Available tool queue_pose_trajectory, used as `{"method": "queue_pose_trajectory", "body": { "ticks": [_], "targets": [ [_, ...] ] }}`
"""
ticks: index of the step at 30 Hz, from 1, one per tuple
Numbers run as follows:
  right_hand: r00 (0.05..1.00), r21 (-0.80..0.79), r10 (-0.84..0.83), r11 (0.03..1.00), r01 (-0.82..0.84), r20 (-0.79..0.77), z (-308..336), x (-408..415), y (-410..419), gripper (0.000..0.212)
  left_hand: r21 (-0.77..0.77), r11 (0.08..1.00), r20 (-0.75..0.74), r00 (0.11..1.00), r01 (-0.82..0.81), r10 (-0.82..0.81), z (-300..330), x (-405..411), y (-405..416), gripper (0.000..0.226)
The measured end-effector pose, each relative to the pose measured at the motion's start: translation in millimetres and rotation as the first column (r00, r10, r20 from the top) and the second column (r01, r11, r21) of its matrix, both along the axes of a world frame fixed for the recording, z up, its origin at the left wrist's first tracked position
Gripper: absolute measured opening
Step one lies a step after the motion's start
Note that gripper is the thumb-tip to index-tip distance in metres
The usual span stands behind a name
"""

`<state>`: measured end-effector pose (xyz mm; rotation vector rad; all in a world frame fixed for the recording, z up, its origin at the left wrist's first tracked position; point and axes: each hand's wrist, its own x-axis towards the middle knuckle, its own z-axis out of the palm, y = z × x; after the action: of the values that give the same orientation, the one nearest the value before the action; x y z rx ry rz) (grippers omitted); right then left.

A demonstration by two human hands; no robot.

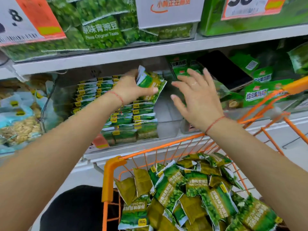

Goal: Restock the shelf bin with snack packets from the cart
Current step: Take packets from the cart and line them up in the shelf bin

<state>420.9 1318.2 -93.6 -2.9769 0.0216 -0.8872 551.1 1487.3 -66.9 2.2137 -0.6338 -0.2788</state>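
Green-and-yellow foil stock, one aisle, listed left to right.

Item 1, at 9 o'clock: bags point(18, 117) of pale snacks, not part of the job.

Item 2, centre-left: bin point(168, 120), clear plastic, on the lower shelf point(150, 147). Rows point(120, 112) of packets fill its left part; the right part is bare.

Item 3: left hand point(131, 90), grip clamped on a handful point(150, 85) of packets, tilted, at the top of the rows.

Item 4, at 1 o'clock of the bin: right hand point(198, 99), fingers spread and holding nothing, over the bare part.

Item 5, at 5 o'clock: orange cart point(111, 177), loose packets point(191, 194) heaped inside.

Risks, as judged: the tilted handful may fan out and slip from the grip, dropping behind the rows or to the floor; pushing it in hard may topple the rows into the gap; the slick foil favours sliding.
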Motion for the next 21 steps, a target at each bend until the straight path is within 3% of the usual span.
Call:
{"method": "queue_pose_trajectory", "body": {
  "ticks": [3, 6, 8, 11, 15, 21],
  "targets": [
    [1.0, -0.125, -0.016, 0.992, 0.018, 0.011, -15.3, 15.0, 1.4, 0.045, 0.071, 0.989, 0.042, 0.991, -0.133, 0.13, -7.2, 30.6, -27.0, 0.057],
    [0.996, -0.122, -0.02, 0.992, 0.03, 0.086, -21.4, 20.5, 3.2, 0.041, 0.107, 0.977, 0.001, 0.983, -0.182, 0.183, -21.0, 54.8, -46.6, 0.066],
    [0.993, -0.108, -0.019, 0.994, 0.033, 0.12, -22.9, 22.1, 2.1, 0.038, 0.108, 0.987, -0.024, 0.992, -0.119, 0.122, -31.1, 64.4, -53.7, 0.062],
    [0.99, -0.092, -0.019, 0.995, 0.032, 0.14, -23.6, 23.3, 3.0, 0.035, 0.316, 0.949, 0.057, 0.998, -0.006, -0.012, -42.0, 70.3, -58.5, 0.067],
    [0.986, -0.068, -0.022, 0.997, 0.033, 0.166, -25.2, 24.4, 2.8, 0.031, 0.592, 0.805, 0.262, 0.933, 0.048, -0.248, -34.6, 69.9, -66.5, 0.069],
    [0.983, -0.058, -0.022, 0.998, 0.033, 0.183, -25.9, 24.8, 3.0, 0.027, 0.783, 0.605, 0.2, 0.861, 0.147, -0.468, -33.4, 74.3, -84.8, 0.06]
  ]
}}
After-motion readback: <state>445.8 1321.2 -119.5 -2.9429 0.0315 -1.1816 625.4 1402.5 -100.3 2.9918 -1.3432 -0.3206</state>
